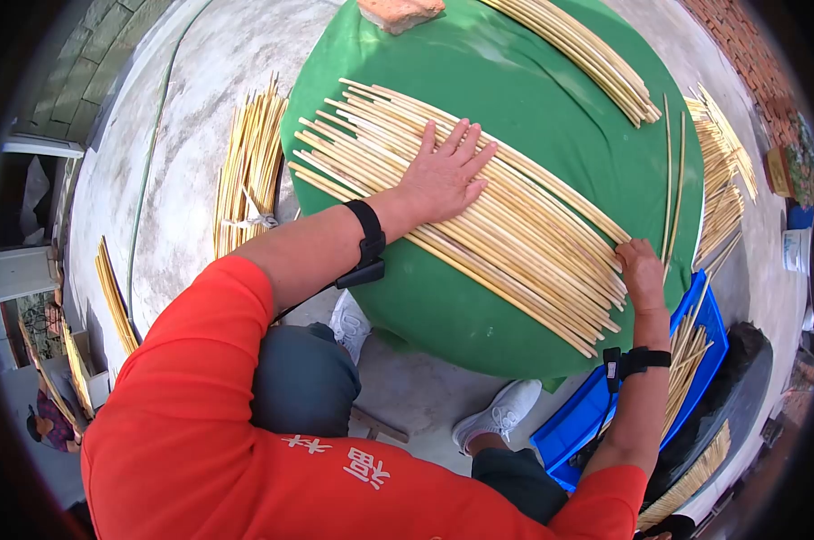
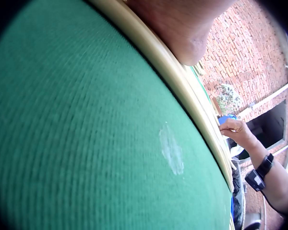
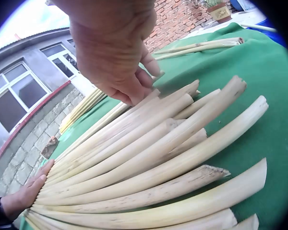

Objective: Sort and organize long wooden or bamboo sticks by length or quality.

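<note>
A broad layer of pale yellow reed-like stalks (image 1: pixel 515 229) lies side by side on a round table with a green cloth (image 1: pixel 407 310). My left hand (image 1: pixel 445 180) rests flat on the middle of the layer, fingers spread. At the right ends of the stalks, my right hand (image 1: pixel 643 270) has curled fingers and pinches the tip of a stalk on the layer's far side. The right wrist view shows its fingertips (image 3: pixel 134 96) down at that stalk, beside uneven cut ends (image 3: pixel 237 86) of the others. In the left wrist view, the outermost stalk (image 2: pixel 175 84) runs along the cloth.
Another stalk bundle (image 1: pixel 587 54) lies at the table's far side, near a brick piece (image 1: pixel 400 11). Two loose stalks (image 1: pixel 675 193) lie at the right edge. A tied bundle (image 1: pixel 249 171) stands at left; a blue bin (image 1: pixel 573 423) with stalks sits at lower right.
</note>
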A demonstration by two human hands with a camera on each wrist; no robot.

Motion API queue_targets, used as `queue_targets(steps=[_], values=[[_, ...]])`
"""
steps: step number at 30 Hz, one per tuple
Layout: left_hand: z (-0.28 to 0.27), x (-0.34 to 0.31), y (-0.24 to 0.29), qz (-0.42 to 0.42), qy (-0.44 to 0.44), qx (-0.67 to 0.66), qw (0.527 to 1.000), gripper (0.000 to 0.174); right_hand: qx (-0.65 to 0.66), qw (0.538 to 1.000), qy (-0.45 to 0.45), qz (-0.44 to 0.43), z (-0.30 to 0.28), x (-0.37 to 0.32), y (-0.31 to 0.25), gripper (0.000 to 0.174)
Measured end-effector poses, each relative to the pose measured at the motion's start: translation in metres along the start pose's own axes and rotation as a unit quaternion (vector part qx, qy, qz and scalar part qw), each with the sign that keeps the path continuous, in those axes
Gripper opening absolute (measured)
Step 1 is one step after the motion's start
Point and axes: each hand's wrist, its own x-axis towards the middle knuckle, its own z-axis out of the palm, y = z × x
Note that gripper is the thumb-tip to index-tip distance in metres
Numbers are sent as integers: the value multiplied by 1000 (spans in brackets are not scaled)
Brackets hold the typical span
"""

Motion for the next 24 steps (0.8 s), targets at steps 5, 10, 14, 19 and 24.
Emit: queue_targets(steps=[5,10,14,19,24], values=[[2,0,1,-2,-4,2,1000,57,-44,997,-46,-54,-6,5,4,2],[1,1,1,-9,-11,21,1000,57,-83,993,-73,-37,1,7,5,4],[3,2,3,-10,-6,35,999,57,-110,991,-61,-52,6,6,8,4],[2,2,3,-14,-9,38,999,57,-123,989,-65,-43,2,0,12,5],[5,2,4,-5,-4,36,999,57,-71,995,-59,32,-11,-14,13,3]])
